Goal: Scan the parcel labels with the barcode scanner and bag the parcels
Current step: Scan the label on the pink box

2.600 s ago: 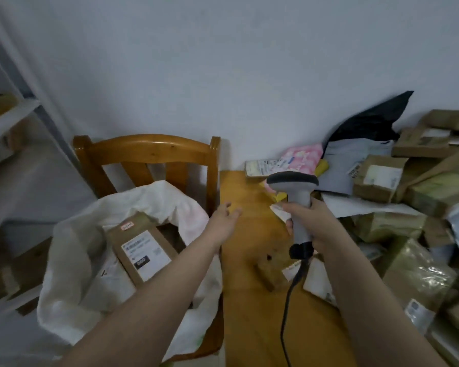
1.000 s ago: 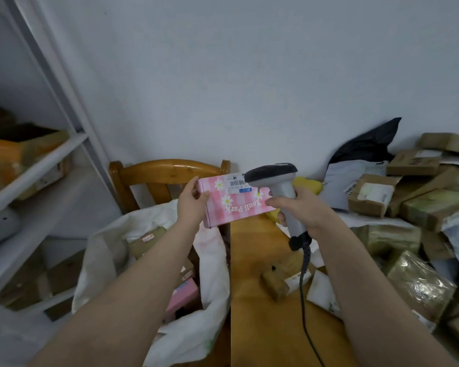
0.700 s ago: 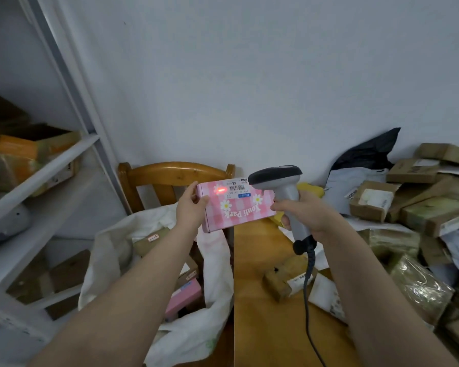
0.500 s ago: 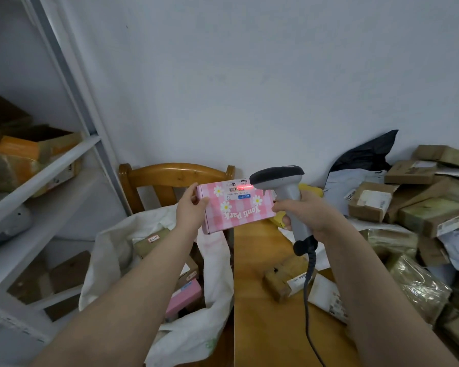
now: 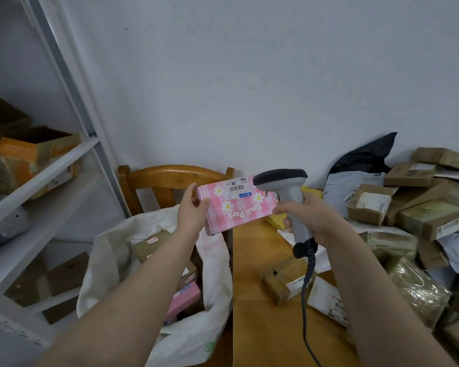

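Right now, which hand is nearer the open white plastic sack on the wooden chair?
Left. The left hand, holding the pink checked box, is above the rim of the white sack; the right hand, gripping the grey barcode scanner, is over the wooden table beside it.

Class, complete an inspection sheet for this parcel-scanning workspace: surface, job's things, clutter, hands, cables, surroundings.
Surface: wooden table, bare along its left edge.
Job's things: pink box held up, label showing; barcode scanner head beside the label; white bag on the chair holds parcels.
Clutter: parcel pile covers the table's right side.
Hands: left hand grips the pink box; right hand grips the scanner handle.
Cables: scanner cable hangs over the table.
Surroundings: wooden chair, shelf rack with boxes, white wall.
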